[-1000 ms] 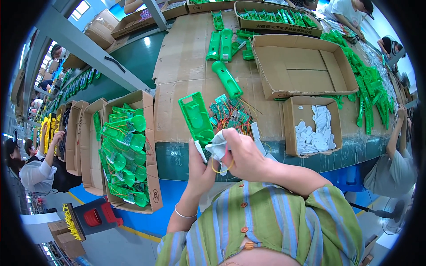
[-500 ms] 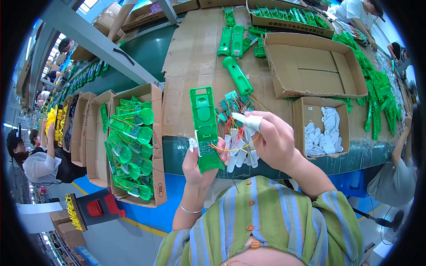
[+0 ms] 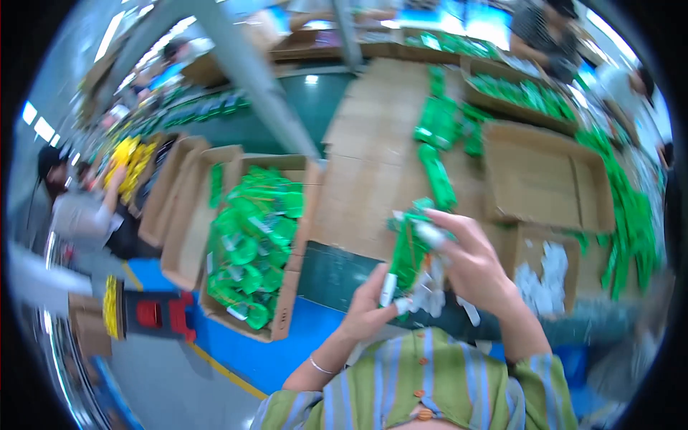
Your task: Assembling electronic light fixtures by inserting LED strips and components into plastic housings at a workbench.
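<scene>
By the tabletop's (image 3: 333, 276) near left corner, a cardboard box (image 3: 297, 287) is heaped with green cases (image 3: 251, 247). Rightward, over the near edge, the left hand (image 3: 367, 313) is clamped on the lower end of one blurred green shell (image 3: 407, 258), and the right hand (image 3: 474, 264) has its fingers on the upper end, white strips (image 3: 431, 288) just beside it. Toward the near right corner, a smaller carton (image 3: 530, 247) holds white pieces (image 3: 550, 276).
</scene>
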`<state>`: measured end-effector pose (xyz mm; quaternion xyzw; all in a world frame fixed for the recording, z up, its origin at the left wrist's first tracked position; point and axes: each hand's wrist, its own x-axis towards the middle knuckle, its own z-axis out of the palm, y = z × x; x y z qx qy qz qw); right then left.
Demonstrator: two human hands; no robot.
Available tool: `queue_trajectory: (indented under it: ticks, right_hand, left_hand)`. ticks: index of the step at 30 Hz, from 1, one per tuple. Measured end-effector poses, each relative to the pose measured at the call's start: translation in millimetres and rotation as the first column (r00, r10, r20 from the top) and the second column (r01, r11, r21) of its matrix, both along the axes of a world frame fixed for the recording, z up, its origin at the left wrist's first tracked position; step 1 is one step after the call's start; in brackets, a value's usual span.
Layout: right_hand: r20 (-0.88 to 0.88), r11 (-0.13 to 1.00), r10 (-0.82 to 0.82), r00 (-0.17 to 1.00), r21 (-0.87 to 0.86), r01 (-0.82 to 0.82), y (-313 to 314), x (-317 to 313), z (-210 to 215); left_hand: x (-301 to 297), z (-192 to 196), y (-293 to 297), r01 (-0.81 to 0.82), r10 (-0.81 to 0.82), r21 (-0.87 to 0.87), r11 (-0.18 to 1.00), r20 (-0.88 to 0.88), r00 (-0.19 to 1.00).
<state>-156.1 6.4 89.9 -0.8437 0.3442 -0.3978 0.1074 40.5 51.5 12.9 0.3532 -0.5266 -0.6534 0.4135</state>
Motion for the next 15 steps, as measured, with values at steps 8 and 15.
queue_trajectory:
  ticks: [8,15]
  right_hand:
    - [0.122,0.985,-0.141,0.982,-0.086,0.152,-5.6,-10.0,-27.8]
    - [0.591,0.602,-0.089,0.802,0.673,-0.429,-1.3,-7.5,-10.0]
  left_hand:
    - [-7.6,29.4,20.6,0.209,-0.144,0.156,0.965,-0.35,0.926]
    - [6.9,16.2,13.5,0.233,-0.083,0.271,0.934,-0.47,0.879]
